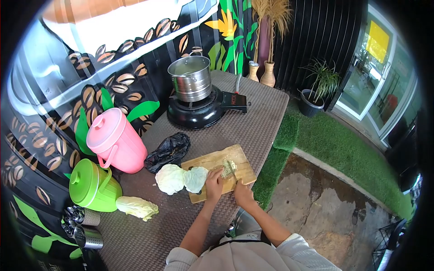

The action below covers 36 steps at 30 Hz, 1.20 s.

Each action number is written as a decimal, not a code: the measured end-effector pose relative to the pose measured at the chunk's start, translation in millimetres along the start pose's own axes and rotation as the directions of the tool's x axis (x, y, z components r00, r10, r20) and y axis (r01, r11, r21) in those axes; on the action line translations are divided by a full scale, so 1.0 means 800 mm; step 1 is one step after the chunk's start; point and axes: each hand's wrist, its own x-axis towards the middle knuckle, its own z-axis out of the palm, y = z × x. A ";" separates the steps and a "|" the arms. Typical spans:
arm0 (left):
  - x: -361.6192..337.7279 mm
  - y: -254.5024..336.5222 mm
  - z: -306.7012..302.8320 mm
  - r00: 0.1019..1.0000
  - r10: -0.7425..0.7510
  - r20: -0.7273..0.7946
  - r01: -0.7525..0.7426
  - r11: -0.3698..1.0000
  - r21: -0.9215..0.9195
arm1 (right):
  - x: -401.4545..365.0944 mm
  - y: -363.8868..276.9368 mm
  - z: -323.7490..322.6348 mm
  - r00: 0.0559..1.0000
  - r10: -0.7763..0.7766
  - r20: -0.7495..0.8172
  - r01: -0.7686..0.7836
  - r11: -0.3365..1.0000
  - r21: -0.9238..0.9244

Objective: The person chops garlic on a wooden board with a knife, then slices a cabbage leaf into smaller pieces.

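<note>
My right hand (244, 195) is closed around the handle of a knife (233, 172), whose blade lies among finely chopped pale pieces (228, 168). These sit on a wooden cutting board (244, 168). My left hand (214, 184) rests on the board just left of the pile, its fingers bent and close together; whatever is under the fingertips is hidden. Beside that hand, a pale green cabbage (196, 179) sits partly over the board's left side. Touching it is a second, whiter cabbage (170, 179).
A steel pot (192, 81) stands on a black portable gas stove (194, 113) at the back. Along the wall are a black plastic bag (169, 151), pink jug (118, 140), green jug (95, 186), napa cabbage (137, 207) and utensil holders (91, 237). The table's edge (270, 151) runs to my right.
</note>
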 end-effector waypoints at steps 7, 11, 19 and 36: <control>0.007 0.016 -0.023 0.994 -0.109 0.019 0.111 0.984 -0.141 | 0.019 0.045 0.003 0.969 -0.210 -0.133 0.243 0.909 0.340; 0.001 -0.004 -0.034 0.989 -0.146 0.034 0.150 0.975 -0.163 | 0.005 0.041 0.034 0.930 -0.285 -0.232 0.351 0.874 0.336; -0.003 -0.005 -0.069 0.991 -0.033 0.128 0.019 0.994 0.109 | -0.016 -0.006 0.048 0.968 -0.237 -0.083 0.251 0.904 0.347; -0.021 0.015 -0.068 0.982 -0.017 0.186 -0.023 0.978 0.206 | 0.017 0.035 0.046 0.940 -0.268 -0.212 0.319 0.909 0.267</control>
